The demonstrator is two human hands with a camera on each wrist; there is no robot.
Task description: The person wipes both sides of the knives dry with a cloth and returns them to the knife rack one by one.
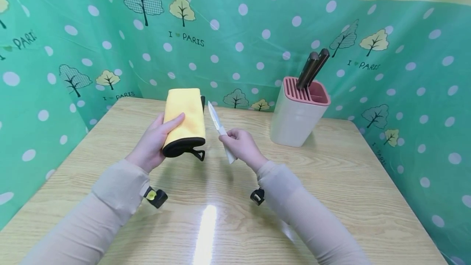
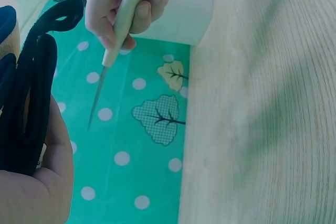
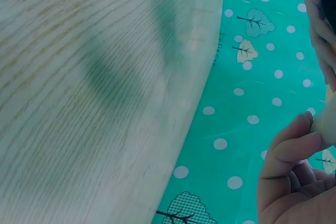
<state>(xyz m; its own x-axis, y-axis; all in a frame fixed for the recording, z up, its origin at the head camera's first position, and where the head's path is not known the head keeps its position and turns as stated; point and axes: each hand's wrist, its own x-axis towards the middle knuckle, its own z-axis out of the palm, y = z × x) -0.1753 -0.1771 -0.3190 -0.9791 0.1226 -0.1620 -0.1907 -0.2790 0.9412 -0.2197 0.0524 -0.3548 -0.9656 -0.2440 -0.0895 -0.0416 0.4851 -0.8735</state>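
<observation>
My left hand [image 1: 151,141] grips a folded yellow cloth [image 1: 187,113] with black edging, the thumb across its front. A black loop [image 1: 199,154] hangs from the lower edge of the cloth. My right hand [image 1: 243,147] holds a knife by its white handle [image 2: 127,22], and the fingers are curled round it. The blade [image 1: 215,115] points up and slightly left, beside the cloth and apart from it. In the right wrist view, only part of the handle [image 3: 326,124] shows at the frame's edge.
A white knife block [image 1: 294,122] with a pink slotted top stands at the back right of the wooden table [image 1: 331,199]. Two dark-handled knives [image 1: 312,69] stick up from it. A green dotted curtain [image 1: 235,19] encloses the table's back and sides.
</observation>
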